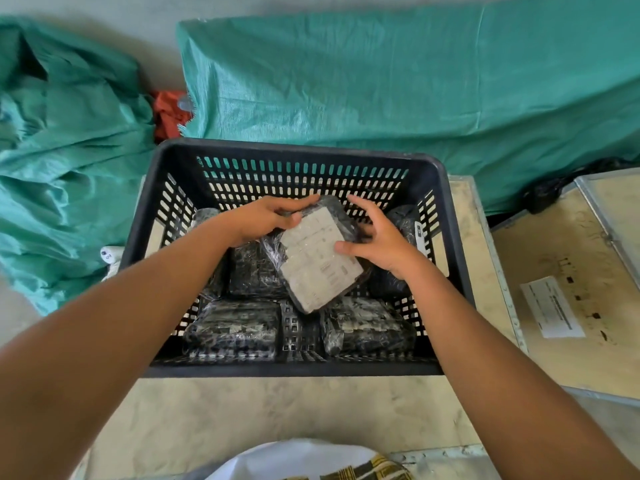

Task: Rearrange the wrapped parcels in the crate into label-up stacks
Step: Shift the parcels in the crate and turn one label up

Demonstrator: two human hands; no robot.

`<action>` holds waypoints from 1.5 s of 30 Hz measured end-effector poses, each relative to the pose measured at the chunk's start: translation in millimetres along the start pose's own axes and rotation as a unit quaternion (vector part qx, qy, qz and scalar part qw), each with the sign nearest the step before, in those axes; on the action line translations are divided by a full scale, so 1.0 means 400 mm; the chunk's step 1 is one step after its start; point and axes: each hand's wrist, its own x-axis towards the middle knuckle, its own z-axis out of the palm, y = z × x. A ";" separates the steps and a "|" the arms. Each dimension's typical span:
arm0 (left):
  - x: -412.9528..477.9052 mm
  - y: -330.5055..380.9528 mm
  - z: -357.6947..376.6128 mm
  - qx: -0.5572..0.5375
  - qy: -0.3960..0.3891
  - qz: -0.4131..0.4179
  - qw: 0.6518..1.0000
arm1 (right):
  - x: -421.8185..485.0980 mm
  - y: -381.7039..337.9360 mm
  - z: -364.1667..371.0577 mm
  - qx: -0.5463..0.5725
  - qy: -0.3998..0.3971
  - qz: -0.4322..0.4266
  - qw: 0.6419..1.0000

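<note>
Both hands are inside the black crate, gripping one wrapped parcel label-up. Left hand fingers curl over its far corner, right hand fingers clamp the right edge. The white label's print is too blurry to read. More parcels lie flat below.

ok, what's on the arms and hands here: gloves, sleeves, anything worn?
Nothing visible. Both hands, left and right, are bare: no gloves, rings or watch in view. Both forearms are bare to the frame edge, so no sleeves show. No markings or straps.
</note>
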 end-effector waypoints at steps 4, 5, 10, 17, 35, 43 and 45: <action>0.033 0.015 0.000 0.018 0.002 0.002 1.000 | 0.020 0.011 0.000 -0.003 0.005 0.002 1.000; 0.043 0.015 0.005 0.031 0.025 0.015 0.999 | 0.025 0.012 -0.003 -0.004 0.017 0.011 1.000; 0.102 -0.031 0.063 0.109 0.116 0.056 0.986 | 0.041 0.019 0.001 -0.023 0.095 0.051 0.994; 0.146 -0.112 0.152 0.211 0.105 0.004 0.972 | 0.080 0.036 0.072 -0.233 0.114 0.099 0.961; 0.193 -0.176 0.254 0.483 0.093 -0.029 0.870 | 0.097 0.089 0.120 -0.489 -0.039 0.185 0.851; 0.189 -0.179 0.253 0.457 0.115 -0.011 0.882 | 0.012 -0.049 0.049 -0.414 0.136 -0.003 0.900; 0.183 -0.182 0.265 0.446 0.108 -0.012 0.888 | -0.040 -0.081 0.006 -0.454 0.228 -0.077 0.858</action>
